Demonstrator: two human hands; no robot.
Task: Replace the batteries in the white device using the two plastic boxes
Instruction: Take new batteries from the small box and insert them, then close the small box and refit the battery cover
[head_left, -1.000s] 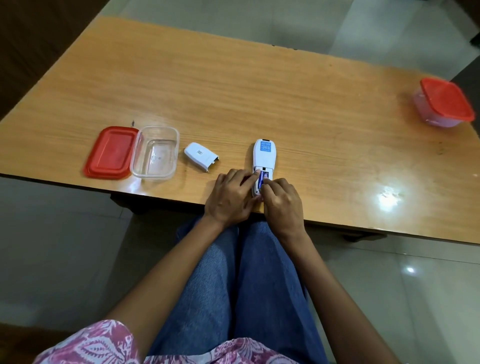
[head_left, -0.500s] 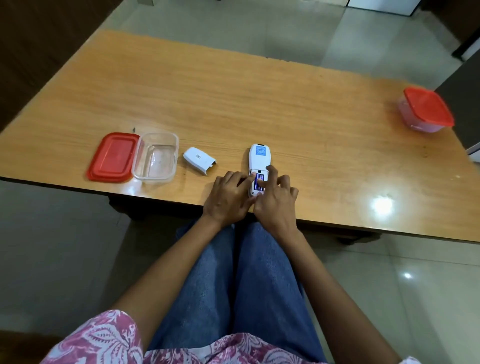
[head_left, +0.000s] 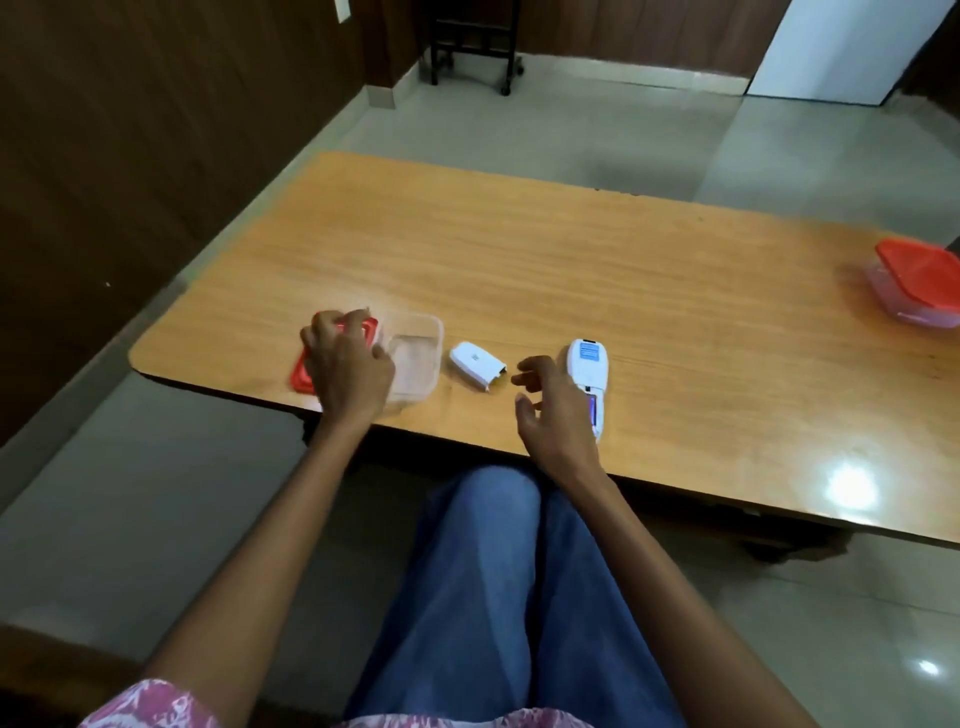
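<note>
Left hand (head_left: 348, 364) curls on red lid (head_left: 300, 371), beside clear box (head_left: 418, 358). Right hand (head_left: 556, 410) half-open, holds nothing. White device (head_left: 587, 364) just right of it, compartment open. Probably light, stiff, smooth: grip by long sides.

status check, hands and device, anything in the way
Left hand on red lid, grip blurred; right hand open, beside white device. Battery bay uncovered, cover lying apart. Nothing blocking the bay.
</note>
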